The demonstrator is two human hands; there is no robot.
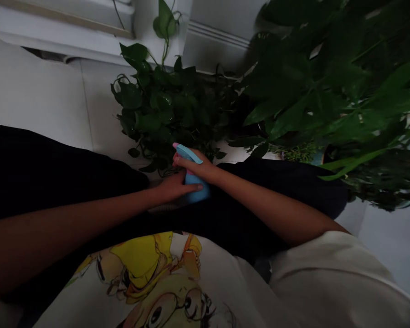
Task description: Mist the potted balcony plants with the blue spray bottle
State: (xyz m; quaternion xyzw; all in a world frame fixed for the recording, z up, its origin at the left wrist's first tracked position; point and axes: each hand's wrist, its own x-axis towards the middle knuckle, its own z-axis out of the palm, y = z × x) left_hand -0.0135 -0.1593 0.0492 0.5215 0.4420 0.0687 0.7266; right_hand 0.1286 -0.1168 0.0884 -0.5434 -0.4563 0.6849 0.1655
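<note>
A: What is seen nearest the camera?
B: A white shirt (228, 278), printed with a cartoon partly in yellow. Beyond it, dark trousers (61, 173) are seen, with the legs spread to either side.
A: Where is the spray bottle (198, 193) kept?
B: It is held between the legs, tilted, with its sprayer head (190, 154) leaned to the left.
A: How is it gripped?
B: By both hands. The neck is wrapped by the right hand (200, 167), just under the sprayer head, with the fingers brought round to the front. The blue body is clasped lower down by the left hand (172, 187), whose thumb is laid across it. Whether the trigger is squeezed cannot be told.
A: And what is placed in front?
B: A leafy plant (164, 100), near the pink nozzle (175, 145). To the right, much of the view is filled by a large plant (314, 95) with long, broad leaves.
A: Farther off?
B: Pale floor tiles (48, 86) are shown at the left, and a white panel (222, 23) is partly hidden by the foliage.
</note>
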